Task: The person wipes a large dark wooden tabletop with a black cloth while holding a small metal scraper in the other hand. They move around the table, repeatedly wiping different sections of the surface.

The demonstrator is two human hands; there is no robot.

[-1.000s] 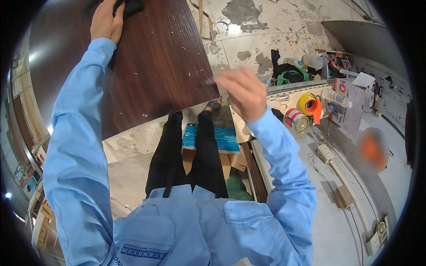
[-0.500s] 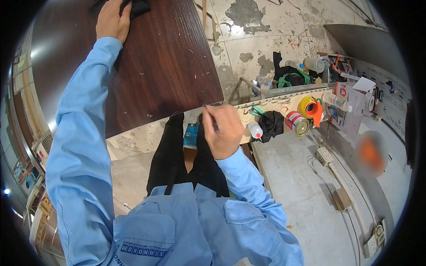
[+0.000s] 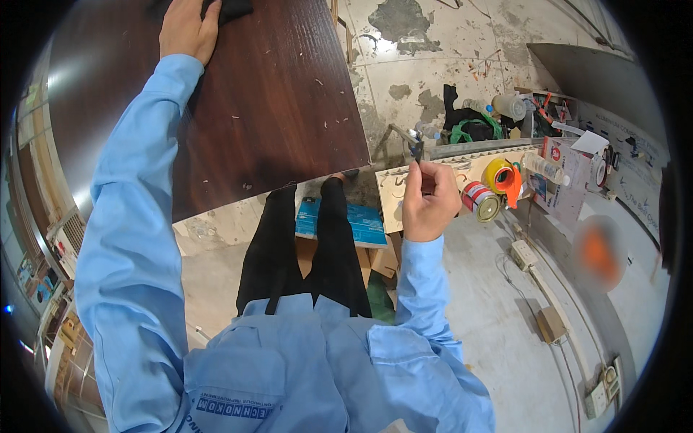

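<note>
Landmark = dark wood panel (image 3: 216, 108), tilted up in front of the person, near edge running toward the knees.

Left hand (image 3: 186, 29): flat at the panel's far top edge, fingers spread and pressed down, partly over a black cloth (image 3: 231, 9) at that edge. Not clamped on anything I can make out; it looks like a brace. Keep the palm flat and the arm straight so the panel can't rock.

Panel face: light chips and specks scattered across it, denser toward its right side.

Right hand (image 3: 427, 206): just off the panel's lower right corner, raised, fingers pinched together on a small thin item (image 3: 419, 155). It's dark and slim, too small to tell whether it's a screw, a bit or a pencil stub. Held clear of the panel, not touching it.

My read: a fine-positioning step at that corner. Advice:
- Grip the item low, near the tip, for control.
- Bring it in square to the panel edge, not at an angle.
- Keep the left hand loaded until the right is set.
- Brush chips off the contact spot first.

Right of the panel corner: low shelf with a yellow tape roll (image 3: 498, 173), red-and-white tin (image 3: 480, 202), orange piece beside them. Below the panel edge: blue box (image 3: 346, 216) on the floor by the legs. Power strip (image 3: 523, 254) further right on the floor; mind the cable.
</note>
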